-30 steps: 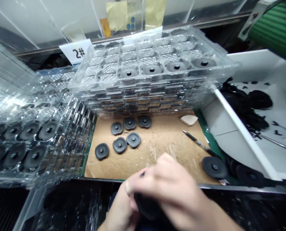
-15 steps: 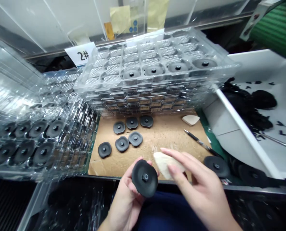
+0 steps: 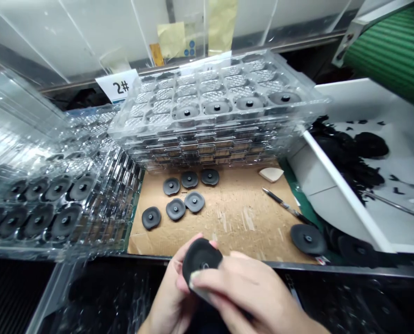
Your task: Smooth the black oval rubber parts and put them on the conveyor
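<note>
Just above the front edge of the bench, my left hand [image 3: 168,290] is closed around a black rubber disc [image 3: 200,260], while the fingers [image 3: 228,278] of my right hand [image 3: 249,297] press across its face. A pale sliver shows under those fingers, too hidden for me to name.

Ahead of my hands, six matching studded discs [image 3: 175,208] lie flat on a scuffed cardboard sheet [image 3: 228,227], with a metal-tipped pen [image 3: 287,207] and a pale wedge-shaped pad [image 3: 271,174] to their right. Behind them rises a stack of clear plastic trays [image 3: 207,148], four discs seated in the front row of its top tray [image 3: 207,88]. A second clear tray stack [image 3: 40,218] at my left holds two rows of discs. A white card [image 3: 118,87] printed "2#" stands behind the trays' left corner. Another disc [image 3: 307,239] lies at the cardboard's right end, beside a white bin [image 3: 346,195] heaped with black scraps [image 3: 346,153].
</note>
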